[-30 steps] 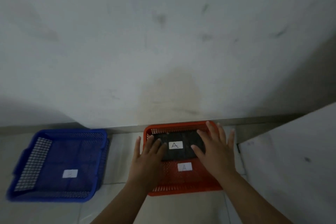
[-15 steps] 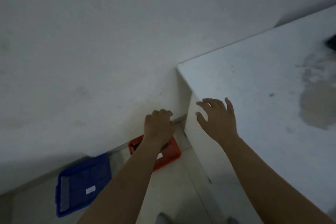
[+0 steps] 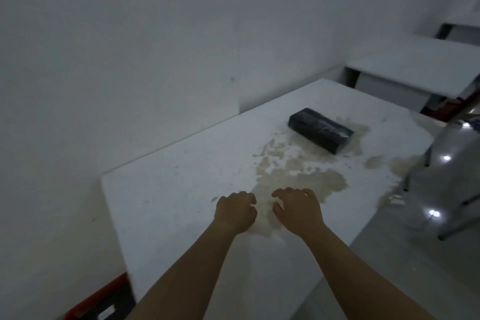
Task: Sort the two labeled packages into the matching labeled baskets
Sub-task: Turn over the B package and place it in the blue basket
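A black wrapped package [image 3: 320, 133] lies flat on the far part of a white table [image 3: 181, 189], over a brown stain; no label shows on it. My left hand [image 3: 236, 212] hovers over the table's middle with fingers loosely curled and holds nothing. My right hand [image 3: 298, 209] is beside it, fingers spread and bent, also holding nothing. Both hands are well short of the package. The red basket [image 3: 100, 301] peeks out at the bottom left, below the table edge, with a dark package and a white label inside. The blue basket is out of view.
A white wall runs along the table's left and far side. A second white table [image 3: 420, 65] stands at the back right. A metal chair [image 3: 457, 163] is off the table's right edge, on a pale tiled floor.
My hands left the package in the red basket and rose to the table top. The view swung up and right, from the floor baskets to the table and the second package.
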